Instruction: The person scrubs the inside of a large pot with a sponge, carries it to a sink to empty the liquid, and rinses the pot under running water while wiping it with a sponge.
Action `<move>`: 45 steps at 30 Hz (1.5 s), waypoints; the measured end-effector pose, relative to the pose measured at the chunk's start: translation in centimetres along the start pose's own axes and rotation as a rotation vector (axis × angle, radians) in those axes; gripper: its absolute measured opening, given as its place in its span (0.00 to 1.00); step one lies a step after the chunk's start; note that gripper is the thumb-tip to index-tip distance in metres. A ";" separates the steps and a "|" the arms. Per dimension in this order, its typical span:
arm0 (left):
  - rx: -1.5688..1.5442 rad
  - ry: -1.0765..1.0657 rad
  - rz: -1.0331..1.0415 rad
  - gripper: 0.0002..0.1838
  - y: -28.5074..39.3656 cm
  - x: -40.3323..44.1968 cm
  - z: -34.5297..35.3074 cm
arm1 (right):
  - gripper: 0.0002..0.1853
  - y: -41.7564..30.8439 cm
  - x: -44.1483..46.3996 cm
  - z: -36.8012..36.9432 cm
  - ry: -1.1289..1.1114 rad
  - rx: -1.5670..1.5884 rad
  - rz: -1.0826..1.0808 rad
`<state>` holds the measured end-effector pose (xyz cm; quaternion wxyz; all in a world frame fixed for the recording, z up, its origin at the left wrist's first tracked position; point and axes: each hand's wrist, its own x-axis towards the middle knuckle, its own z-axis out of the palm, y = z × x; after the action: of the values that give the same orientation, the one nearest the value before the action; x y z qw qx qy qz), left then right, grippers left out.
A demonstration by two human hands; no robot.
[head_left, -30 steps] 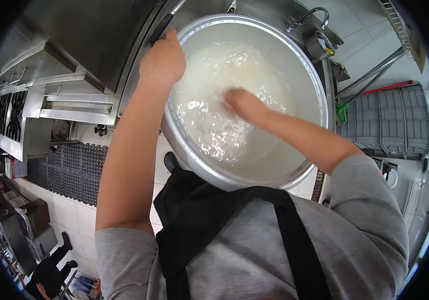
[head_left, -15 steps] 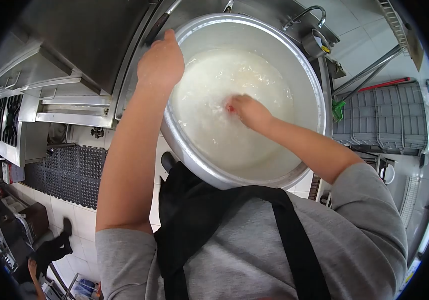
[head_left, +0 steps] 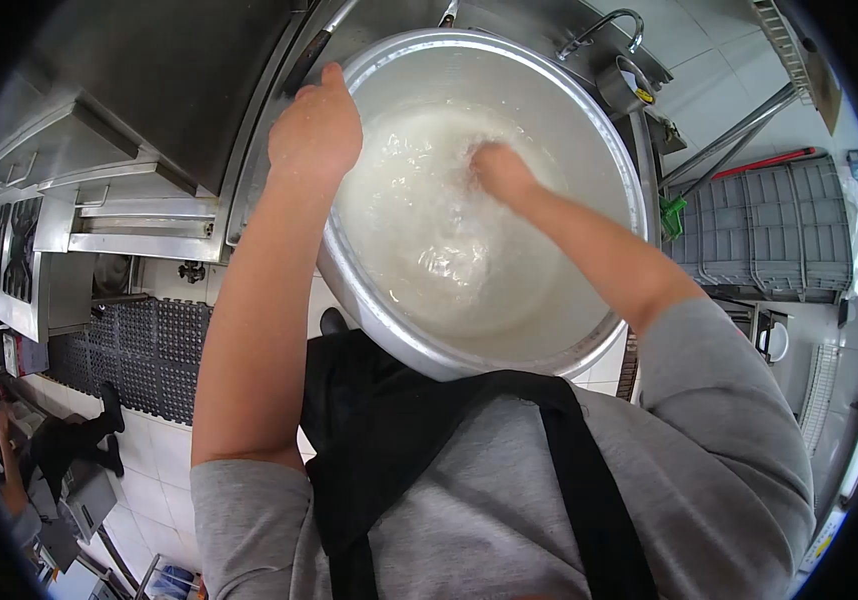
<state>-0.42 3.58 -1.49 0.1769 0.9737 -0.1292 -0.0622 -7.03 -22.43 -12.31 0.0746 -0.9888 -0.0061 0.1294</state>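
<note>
A big round metal pot (head_left: 639,170) leans close against my apron, with cloudy whitish liquid (head_left: 399,225) swirling inside. At its upper left, my left hand (head_left: 316,125) grips the rim, the thumb pointing up along the edge. My right hand (head_left: 501,172) reaches into the pot, dipped in the liquid near the far side. Its fingers are under the surface and smeared by motion, so what they hold, if anything, is hidden. Ripples and glints spread around it.
Behind the pot is a steel sink with a tap (head_left: 604,35) and a small metal container (head_left: 624,85). A dark-handled utensil (head_left: 314,55) lies upper left. Grey crates (head_left: 769,230) stand right. Another person (head_left: 59,450) is at lower left, near a black floor mat (head_left: 139,350).
My right hand has moved farther from me through the liquid, and a red spot seen by its fingers is out of sight. My left hand stays on the rim. The other person has shifted.
</note>
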 end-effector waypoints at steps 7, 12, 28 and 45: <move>-0.020 0.000 -0.001 0.29 0.0 0.2 0.1 | 0.07 -5.5 -6.0 1.9 0.022 0.062 -0.332; 0.012 -0.003 -0.008 0.30 0.1 0.1 -0.1 | 0.13 -14.2 -3.7 2.1 -0.041 -0.052 -0.584; -0.022 0.015 0.014 0.29 0.0 0.0 0.1 | 0.13 8.3 -8.2 -5.6 -0.381 -0.884 -0.216; -0.009 0.015 0.031 0.25 -0.1 -0.2 -0.1 | 0.09 8.9 1.0 -8.2 0.130 -1.002 -0.640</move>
<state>-0.63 3.74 -1.45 0.1833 0.9713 -0.1425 -0.0526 -3.98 -32.36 -6.02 -0.3654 -0.8584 -0.3595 0.0210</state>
